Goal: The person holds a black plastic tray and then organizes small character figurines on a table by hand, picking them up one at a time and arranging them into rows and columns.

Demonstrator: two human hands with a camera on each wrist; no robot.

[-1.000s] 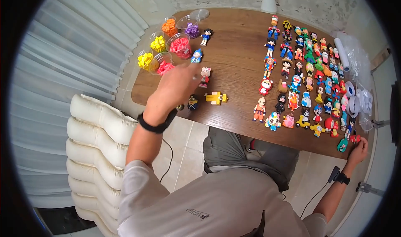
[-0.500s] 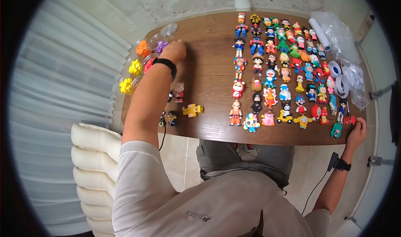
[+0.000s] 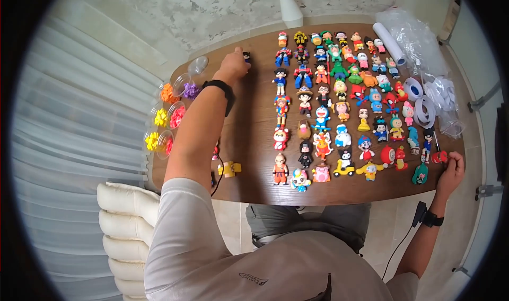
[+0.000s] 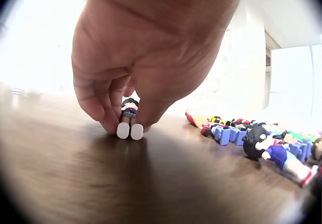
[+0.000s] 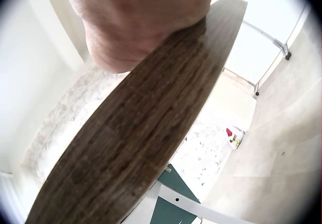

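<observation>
My left hand [image 3: 235,65] reaches over the far left part of the table. In the left wrist view, its thumb and fingers pinch the sides of a small black-haired figurine [image 4: 130,105] in blue. The figurine's white soles face the wrist camera, low over the wood. My right hand [image 3: 450,174] rests at the table's right edge, close beside a small red item [image 3: 439,157]. The right wrist view shows only part of that hand [image 5: 141,27] over the brown tabletop [image 5: 131,128]; its fingers are hidden.
Rows of toy figurines [image 3: 322,118] cover the table's right half. Tubs of orange [image 3: 169,93], yellow [image 3: 160,117], red and purple pieces [image 3: 191,90] stand at left. A yellow figure [image 3: 229,169] lies near the front edge. Tape rolls [image 3: 424,113] and clear plastic [image 3: 419,41] lie at right.
My left hand has moved from over the near left figurines to the far side, taken hold of the black-haired figurine and carried it right, away from the tubs. The right hand stays put.
</observation>
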